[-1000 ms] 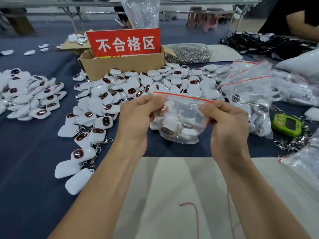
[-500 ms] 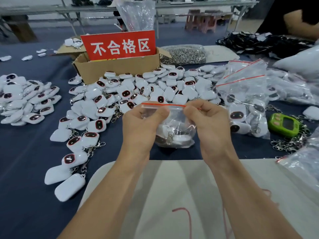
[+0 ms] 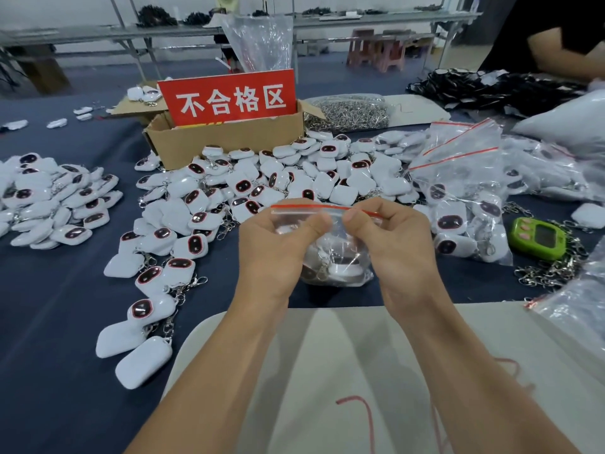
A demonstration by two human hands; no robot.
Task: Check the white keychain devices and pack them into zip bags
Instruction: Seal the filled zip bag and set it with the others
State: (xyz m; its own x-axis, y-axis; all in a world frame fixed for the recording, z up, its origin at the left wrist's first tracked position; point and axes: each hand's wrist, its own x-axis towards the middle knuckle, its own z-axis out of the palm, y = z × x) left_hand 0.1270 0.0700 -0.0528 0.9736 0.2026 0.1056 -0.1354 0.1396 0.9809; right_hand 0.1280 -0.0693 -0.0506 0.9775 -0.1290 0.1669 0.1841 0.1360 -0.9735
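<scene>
The left hand [image 3: 275, 244] and the right hand [image 3: 396, 244] each pinch the red-striped top edge of one small zip bag [image 3: 337, 267], thumbs nearly touching. The bag hangs at the centre, above the dark blue tablecloth [image 3: 59, 322], with some white keychain devices [image 3: 343, 270] inside it. At 12 o'clock from it lies a loose pile of devices [image 3: 294, 178], and at 3 o'clock a green gadget [image 3: 538, 239].

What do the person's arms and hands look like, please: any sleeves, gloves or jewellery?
The left hand and right hand wear no gloves or visible rings, the wrists no watch or band, and no sleeve shows on either forearm. Thumbnails are short, unpainted.
</scene>
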